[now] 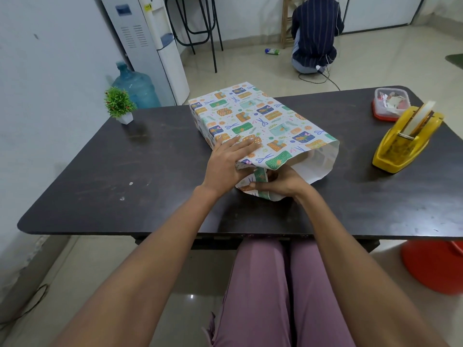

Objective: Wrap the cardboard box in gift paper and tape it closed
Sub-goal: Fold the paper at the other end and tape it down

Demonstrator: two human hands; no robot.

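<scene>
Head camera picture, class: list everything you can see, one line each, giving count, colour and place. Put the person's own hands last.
Wrapped box: one, white gift paper with blue, green and orange print, table centre, near end of the paper unsealed.
Table: one, dark brown, across the middle.
Tape dispenser: one, yellow, table right.
Lidded container: one, clear with red base, far right corner.
Potted plant: one, green in a white pot, far left corner.
Water bottle: one, blue, floor beyond the table.
Water dispenser: one, white, by the left wall.
Stool: one, red, floor at right.
Other person: one, dark striped top, crouched on the floor behind.
Left hand: flat on the paper.
Right hand: pinching the paper's end flap.
</scene>
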